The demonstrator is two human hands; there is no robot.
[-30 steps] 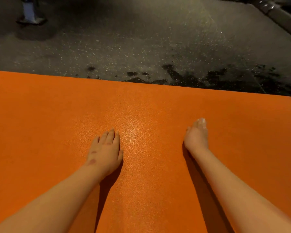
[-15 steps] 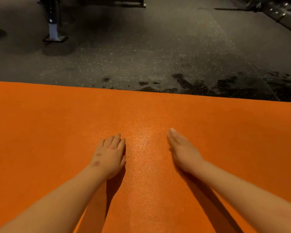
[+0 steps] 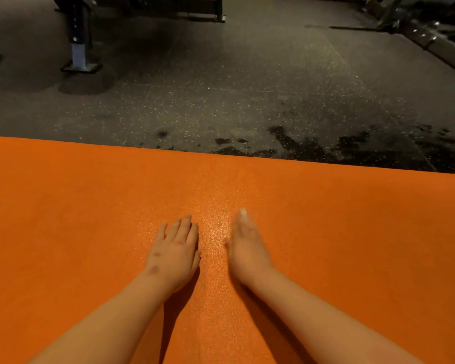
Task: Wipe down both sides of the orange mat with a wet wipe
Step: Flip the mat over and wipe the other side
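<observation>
Left hand and right hand rest slightly apart on the orange mat.
Both hands' fingers lie straight; the right is blurred. The mat covers speckled floor; dark patches at 1 o'clock, metal post at 11.

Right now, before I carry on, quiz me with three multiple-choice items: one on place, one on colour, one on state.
1. Where are the left hand and right hand? A) on the orange mat B) on a table C) in a bucket
2. What colour is the floor beyond the mat? A) white B) speckled dark grey C) green
3. How is the left hand? A) gripping a wipe B) fisted C) flat, fingers straight
Key: A, both lie on the mat; B, grey with pale flecks; C, straight fingers, nothing held.
</observation>
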